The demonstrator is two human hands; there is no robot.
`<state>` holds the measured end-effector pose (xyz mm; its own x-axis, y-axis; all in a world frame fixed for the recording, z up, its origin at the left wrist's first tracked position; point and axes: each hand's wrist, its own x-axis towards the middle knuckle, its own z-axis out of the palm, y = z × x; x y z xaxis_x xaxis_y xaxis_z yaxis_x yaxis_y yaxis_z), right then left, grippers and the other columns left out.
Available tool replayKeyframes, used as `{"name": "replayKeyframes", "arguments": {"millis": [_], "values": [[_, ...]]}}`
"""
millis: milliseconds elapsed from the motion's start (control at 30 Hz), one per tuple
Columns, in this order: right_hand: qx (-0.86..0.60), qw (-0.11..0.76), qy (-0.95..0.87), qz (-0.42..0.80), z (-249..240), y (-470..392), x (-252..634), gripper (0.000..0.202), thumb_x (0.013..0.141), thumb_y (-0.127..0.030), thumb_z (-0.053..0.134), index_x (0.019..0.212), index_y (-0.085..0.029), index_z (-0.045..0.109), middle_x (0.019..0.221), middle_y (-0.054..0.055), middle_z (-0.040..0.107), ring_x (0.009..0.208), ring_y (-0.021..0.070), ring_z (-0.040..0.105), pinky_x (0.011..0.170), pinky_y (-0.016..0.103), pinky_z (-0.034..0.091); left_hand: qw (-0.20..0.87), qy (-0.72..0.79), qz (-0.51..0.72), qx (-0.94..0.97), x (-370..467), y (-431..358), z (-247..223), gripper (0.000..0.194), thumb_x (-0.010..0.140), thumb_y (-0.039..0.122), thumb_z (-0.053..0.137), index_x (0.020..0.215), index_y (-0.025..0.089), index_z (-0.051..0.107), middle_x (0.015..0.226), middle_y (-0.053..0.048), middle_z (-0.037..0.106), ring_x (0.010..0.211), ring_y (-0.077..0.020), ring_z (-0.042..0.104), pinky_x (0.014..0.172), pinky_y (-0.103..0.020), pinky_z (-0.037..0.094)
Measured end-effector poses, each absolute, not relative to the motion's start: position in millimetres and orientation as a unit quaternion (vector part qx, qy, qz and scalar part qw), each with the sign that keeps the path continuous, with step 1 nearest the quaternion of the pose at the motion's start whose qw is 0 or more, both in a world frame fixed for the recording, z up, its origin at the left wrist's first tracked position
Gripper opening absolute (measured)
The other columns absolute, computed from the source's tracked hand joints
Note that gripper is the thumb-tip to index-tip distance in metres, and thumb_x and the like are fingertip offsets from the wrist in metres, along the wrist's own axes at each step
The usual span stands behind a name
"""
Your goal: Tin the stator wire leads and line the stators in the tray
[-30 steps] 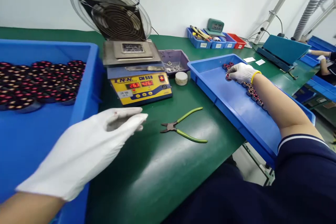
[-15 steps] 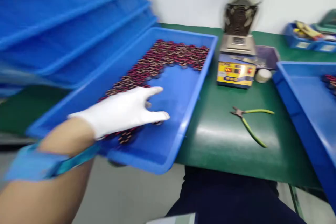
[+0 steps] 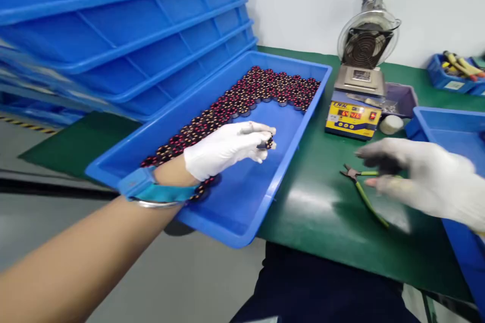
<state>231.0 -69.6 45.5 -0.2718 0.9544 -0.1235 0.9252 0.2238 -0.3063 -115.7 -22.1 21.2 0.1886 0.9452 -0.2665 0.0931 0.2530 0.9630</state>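
In my left hand (image 3: pixel 231 146), gloved in white, is a small round black part (image 3: pixel 268 142) with copper-coloured dots, pinched between fingers and thumb. That hand is over a blue tray (image 3: pixel 242 207). Many similar round parts (image 3: pixel 223 106), with pink and copper dots, lie packed along the tray's left and far sides. My right hand (image 3: pixel 413 174), in a white glove with dark-stained fingers, hovers above green-handled cutting pliers (image 3: pixel 366 194). It is blurred, its thumb and forefinger apart, and I see nothing clearly held.
Stacked blue trays (image 3: pixel 125 25) lean at the left. A soldering station (image 3: pixel 352 120) with a lit display stands behind the pliers, below a fan and duct (image 3: pixel 366 45). Beside it are a white round container (image 3: pixel 391 124) and a purple bin (image 3: pixel 405 98). Another blue tray (image 3: pixel 450 121) stands right.
My left hand has moved right and now pinches a round part. My right hand has come into view from the right, over the pliers. The camera view has shifted.
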Motion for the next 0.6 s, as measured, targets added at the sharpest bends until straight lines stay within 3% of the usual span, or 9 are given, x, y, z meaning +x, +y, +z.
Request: {"name": "replayKeyframes", "arguments": {"millis": [100, 233, 400, 600], "values": [[-0.58, 0.194, -0.771, 0.178, 40, -63, 180, 0.047, 0.07, -0.047, 0.071, 0.116, -0.043, 0.062, 0.098, 0.001, 0.071, 0.081, 0.0263, 0.068, 0.063, 0.041, 0.054, 0.659, 0.425, 0.396, 0.478, -70, -14, 32, 0.035, 0.066, 0.041, 0.081, 0.087, 0.016, 0.07, 0.085, -0.008, 0.067, 0.071, -0.0184, 0.064, 0.055, -0.027, 0.049], [-0.497, 0.383, -0.752, 0.203, 17, -44, 166, 0.045, 0.077, -0.039, 0.066, 0.121, -0.032, 0.058, 0.111, 0.002, 0.066, 0.091, 0.0193, 0.066, 0.079, 0.034, 0.057, 0.671, 0.377, 0.406, 0.493, -10, -6, 23, 0.032, 0.066, 0.04, 0.082, 0.08, 0.015, 0.068, 0.075, -0.002, 0.064, 0.061, -0.0119, 0.058, 0.054, -0.024, 0.046], [-0.526, 0.337, -0.768, 0.141, 3, -33, 184, 0.031, 0.077, -0.042, 0.068, 0.105, -0.029, 0.064, 0.103, 0.003, 0.067, 0.092, 0.0217, 0.065, 0.08, 0.034, 0.054, 0.714, 0.38, 0.38, 0.449, 14, 0, 3, 0.03, 0.063, 0.032, 0.084, 0.076, 0.013, 0.066, 0.073, 0.0, 0.064, 0.068, -0.0116, 0.06, 0.06, -0.023, 0.049], [-0.536, 0.291, -0.782, 0.127, 8, -30, 179, 0.032, 0.078, -0.029, 0.065, 0.109, -0.023, 0.066, 0.102, 0.003, 0.066, 0.094, 0.0224, 0.064, 0.081, 0.034, 0.051, 0.78, 0.339, 0.342, 0.399, 4, 4, 5, 0.025, 0.073, 0.031, 0.076, 0.09, 0.015, 0.067, 0.083, -0.003, 0.067, 0.071, -0.0144, 0.064, 0.066, -0.029, 0.056]]}}
